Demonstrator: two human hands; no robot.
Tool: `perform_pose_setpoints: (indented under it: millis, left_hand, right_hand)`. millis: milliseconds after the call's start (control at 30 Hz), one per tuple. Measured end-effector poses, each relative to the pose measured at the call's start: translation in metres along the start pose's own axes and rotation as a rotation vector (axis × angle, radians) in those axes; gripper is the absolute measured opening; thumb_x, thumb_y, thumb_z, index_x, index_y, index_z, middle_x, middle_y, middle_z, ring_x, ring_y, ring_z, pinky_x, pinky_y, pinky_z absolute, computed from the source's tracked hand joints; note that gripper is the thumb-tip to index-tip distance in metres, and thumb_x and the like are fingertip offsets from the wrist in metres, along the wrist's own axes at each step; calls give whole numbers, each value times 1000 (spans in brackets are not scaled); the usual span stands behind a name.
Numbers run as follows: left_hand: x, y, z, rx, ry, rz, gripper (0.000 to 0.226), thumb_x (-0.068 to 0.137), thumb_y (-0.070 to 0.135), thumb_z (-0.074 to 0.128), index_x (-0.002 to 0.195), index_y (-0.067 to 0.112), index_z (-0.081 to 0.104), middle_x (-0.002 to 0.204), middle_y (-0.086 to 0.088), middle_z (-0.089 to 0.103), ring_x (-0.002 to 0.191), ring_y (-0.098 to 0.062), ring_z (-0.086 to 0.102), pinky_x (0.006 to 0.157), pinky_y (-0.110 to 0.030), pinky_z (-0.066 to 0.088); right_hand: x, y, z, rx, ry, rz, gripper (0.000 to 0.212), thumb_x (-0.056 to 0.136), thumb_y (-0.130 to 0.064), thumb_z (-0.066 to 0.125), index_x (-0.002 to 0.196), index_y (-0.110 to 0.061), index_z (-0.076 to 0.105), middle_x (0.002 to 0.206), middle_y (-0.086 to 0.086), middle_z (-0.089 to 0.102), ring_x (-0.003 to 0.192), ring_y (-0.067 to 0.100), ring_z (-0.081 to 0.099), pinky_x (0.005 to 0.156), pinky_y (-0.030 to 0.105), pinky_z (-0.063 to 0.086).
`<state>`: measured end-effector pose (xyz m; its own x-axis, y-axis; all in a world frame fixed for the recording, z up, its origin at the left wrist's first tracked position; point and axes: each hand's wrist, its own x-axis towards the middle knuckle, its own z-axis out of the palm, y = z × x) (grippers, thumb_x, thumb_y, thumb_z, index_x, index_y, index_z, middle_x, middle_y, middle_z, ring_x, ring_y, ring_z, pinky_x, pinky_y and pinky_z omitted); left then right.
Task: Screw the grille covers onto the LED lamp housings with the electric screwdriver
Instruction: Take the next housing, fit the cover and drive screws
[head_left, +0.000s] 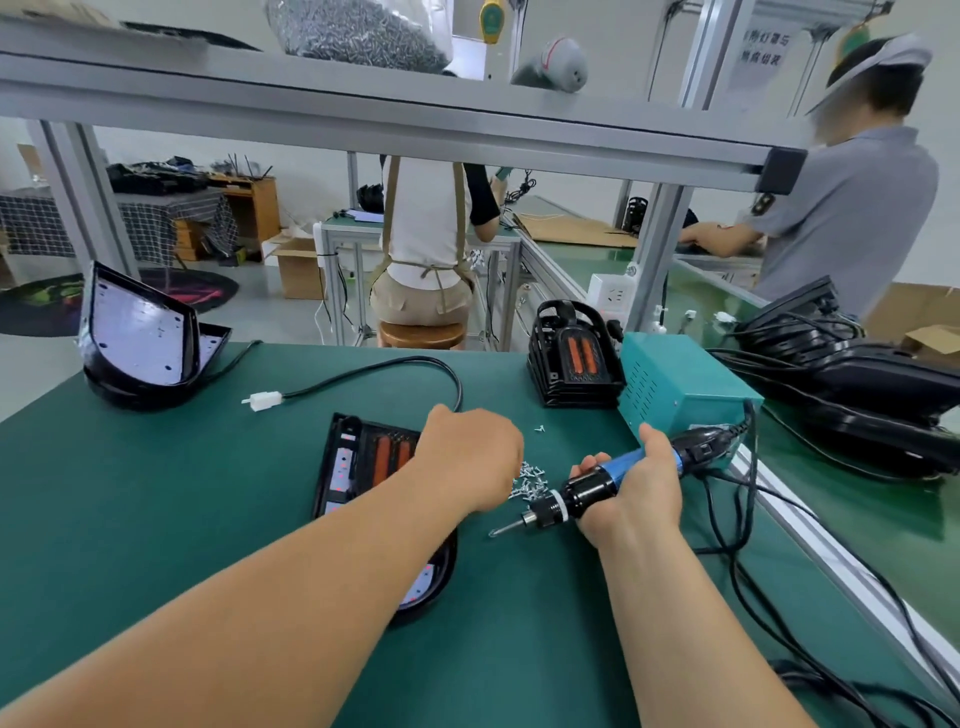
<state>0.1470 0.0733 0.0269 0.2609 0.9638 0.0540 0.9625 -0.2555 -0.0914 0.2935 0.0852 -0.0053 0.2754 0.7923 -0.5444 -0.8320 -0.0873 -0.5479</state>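
A black LED lamp housing (358, 462) with a grille cover and orange strips lies flat on the green mat, partly hidden under my left forearm. My left hand (467, 457) reaches over it to a small pile of silver screws (530, 480); its fingertips are curled down into the pile and hidden from view. My right hand (631, 493) grips the blue and black electric screwdriver (587, 491), held nearly level with its bit pointing left, just above the mat.
A stack of grille covers (574, 358) stands at the back beside the teal power supply (675, 387). Open lamp housings (140, 343) sit at the far left, more housings (883, 384) at the right. A black cable with white plug (265, 400) crosses the mat. Two people work beyond.
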Motion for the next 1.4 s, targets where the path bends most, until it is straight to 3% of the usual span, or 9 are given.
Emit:
perform_pose_setpoints:
  millis: [133, 267, 333, 567, 667, 833, 1000, 1233, 1400]
  left_hand:
    - [8, 3, 12, 0, -128, -58, 23, 93, 11, 55, 107, 22, 70, 110, 3, 69, 108, -23, 59, 87, -37, 33]
    - [6, 5, 11, 20, -170, -79, 27, 79, -4, 46, 67, 20, 47, 69, 2, 47, 72, -23, 44, 76, -36, 26]
    - [5, 6, 10, 25, -186, -72, 30, 78, -4, 46, 63, 21, 38, 64, 2, 39, 63, -21, 36, 75, -36, 25]
    - [0, 4, 8, -207, -48, -122, 22, 90, 1, 45, 103, 17, 54, 98, -1, 61, 91, -26, 56, 79, -38, 35]
    - [-9, 2, 1, -397, 53, -172, 8, 96, 10, 51, 99, 16, 57, 99, -6, 65, 89, -26, 59, 73, -33, 46]
    - [-35, -2, 6, -680, 175, -227, 18, 97, 16, 55, 87, 31, 57, 96, 3, 66, 87, -15, 60, 69, -22, 45]
    - [-55, -4, 14, -838, 312, -316, 18, 96, 14, 56, 88, 30, 58, 91, 3, 67, 74, -4, 56, 55, -2, 39]
    - [-70, -2, 15, -698, 320, -332, 13, 95, 20, 57, 96, 28, 68, 89, 11, 67, 82, -9, 57, 76, -23, 43]
    - [-72, 0, 14, -656, 342, -339, 32, 93, 19, 58, 98, 32, 28, 80, 7, 64, 75, -4, 53, 62, -29, 39]
  right_hand:
    - [1, 0, 0, 12, -4, -17, 33, 83, -38, 73, 94, -15, 53, 74, 4, 53, 48, 18, 52, 59, 30, 50]
    - [0, 1, 0, 5, -9, -25, 32, 84, -38, 72, 96, -16, 53, 74, 4, 53, 48, 18, 52, 60, 30, 49]
    - [0, 1, 0, 3, -9, -29, 31, 84, -38, 72, 94, -16, 52, 74, 4, 53, 47, 18, 51, 60, 30, 49]
    - [0, 1, 1, 21, -1, -17, 39, 83, -40, 73, 104, -14, 53, 74, 3, 53, 49, 18, 51, 62, 31, 50]
    - [1, 1, 0, 58, 0, -9, 39, 82, -41, 74, 101, -14, 53, 75, 4, 54, 51, 18, 53, 62, 31, 51]
    - [0, 2, -2, 260, -44, 38, 39, 81, -42, 75, 91, -12, 52, 70, 3, 54, 42, 18, 52, 60, 30, 51]
    - [-1, 5, 0, 365, -71, 47, 41, 79, -43, 76, 93, -14, 50, 62, 3, 54, 40, 18, 53, 58, 26, 53]
    - [-1, 5, 2, 422, -101, 48, 39, 77, -42, 77, 92, -17, 50, 72, 4, 54, 44, 19, 54, 61, 29, 54]
    - [-4, 8, 4, 395, -119, 58, 38, 77, -42, 77, 91, -17, 52, 73, 4, 54, 47, 19, 54, 60, 29, 54]
